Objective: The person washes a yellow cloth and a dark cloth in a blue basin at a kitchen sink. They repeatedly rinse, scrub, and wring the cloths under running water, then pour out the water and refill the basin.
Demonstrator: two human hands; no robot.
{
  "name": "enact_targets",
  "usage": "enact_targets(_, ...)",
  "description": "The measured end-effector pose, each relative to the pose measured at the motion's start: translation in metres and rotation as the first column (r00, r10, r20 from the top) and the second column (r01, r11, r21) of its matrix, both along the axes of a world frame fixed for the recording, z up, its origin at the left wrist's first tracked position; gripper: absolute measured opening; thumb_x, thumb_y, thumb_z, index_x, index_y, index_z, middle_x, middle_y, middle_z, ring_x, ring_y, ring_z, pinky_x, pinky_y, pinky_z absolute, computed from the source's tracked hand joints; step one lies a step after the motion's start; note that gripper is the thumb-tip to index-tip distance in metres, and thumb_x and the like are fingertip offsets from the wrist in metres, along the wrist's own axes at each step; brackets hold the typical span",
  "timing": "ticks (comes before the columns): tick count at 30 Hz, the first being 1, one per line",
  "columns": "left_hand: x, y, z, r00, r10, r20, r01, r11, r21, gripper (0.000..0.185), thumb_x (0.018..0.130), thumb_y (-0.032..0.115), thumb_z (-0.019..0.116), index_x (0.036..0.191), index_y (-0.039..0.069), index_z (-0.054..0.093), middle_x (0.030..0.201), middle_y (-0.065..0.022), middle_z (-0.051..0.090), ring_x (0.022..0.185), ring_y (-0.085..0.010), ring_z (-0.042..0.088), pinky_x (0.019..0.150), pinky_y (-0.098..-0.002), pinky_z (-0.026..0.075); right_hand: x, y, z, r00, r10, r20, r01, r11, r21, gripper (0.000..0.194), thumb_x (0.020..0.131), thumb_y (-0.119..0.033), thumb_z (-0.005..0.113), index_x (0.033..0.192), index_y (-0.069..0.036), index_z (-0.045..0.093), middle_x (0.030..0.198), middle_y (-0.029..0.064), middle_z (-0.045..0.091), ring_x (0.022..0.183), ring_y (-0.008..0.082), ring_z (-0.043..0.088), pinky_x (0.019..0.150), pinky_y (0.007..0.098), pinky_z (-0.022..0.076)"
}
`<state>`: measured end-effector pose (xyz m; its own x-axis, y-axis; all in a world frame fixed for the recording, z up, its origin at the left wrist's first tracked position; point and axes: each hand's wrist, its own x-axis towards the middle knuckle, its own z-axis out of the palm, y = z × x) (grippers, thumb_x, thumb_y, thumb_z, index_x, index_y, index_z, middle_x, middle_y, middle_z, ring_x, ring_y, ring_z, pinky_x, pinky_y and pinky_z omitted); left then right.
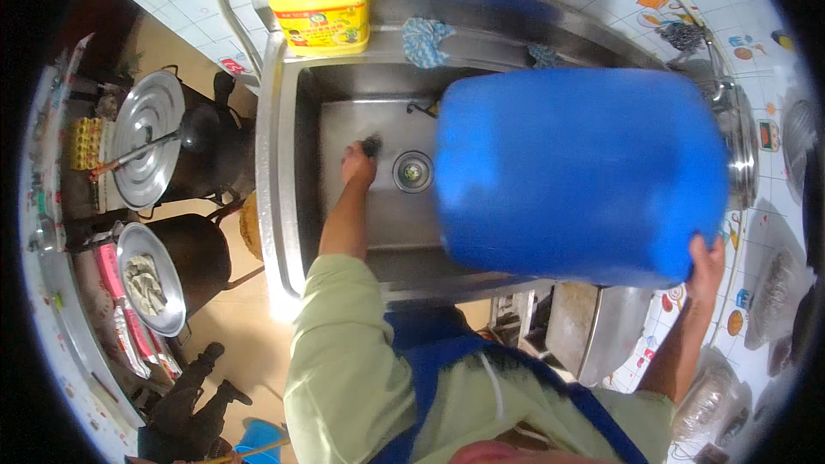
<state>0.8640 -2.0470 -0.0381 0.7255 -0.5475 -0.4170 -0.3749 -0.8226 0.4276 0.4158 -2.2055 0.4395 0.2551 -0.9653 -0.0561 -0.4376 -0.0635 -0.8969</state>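
Observation:
A large blue plastic barrel (580,171) lies on its side across the right part of the stainless-steel sink (276,161), hiding that end of the basin. My right hand (706,264) grips the barrel's near right edge. Low in the basin, left of the drain strainer (412,172), my left hand (358,164) has its fingers around a small dark object (372,145), too blurred to name. Some scraps sit in the strainer. A black hooked piece (420,109) shows beside the barrel's left end.
A yellow detergent jug (317,9) and a blue-and-white cloth (425,42) stand on the sink's back ledge. Lidded pots (149,142) are at left. A metal cabinet (599,328) stands below right. Another person's dark-clothed legs (187,412) and a blue bucket (259,441) appear lower left.

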Motion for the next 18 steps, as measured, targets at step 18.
enact_targets(18, 0.097, 0.053, 0.321, 0.376, -0.309, -0.874, -0.769, 0.421, -0.480, 0.034, 0.093, 0.023, 0.048, 0.118, 0.000, 0.050, 0.111, -0.0113, 0.060, 0.099, -0.0232, 0.059, 0.087, -0.0365, 0.047, 0.250, 0.161, -0.159, 0.099, 0.716, -0.691, -0.970, 0.226, 0.095, 0.026, 0.090, -0.020, 0.047, 0.108, -0.006, 0.058, 0.088, 0.0120, 0.066, 0.072, 0.0302, 0.066, 0.056, 0.0439, 0.0522)
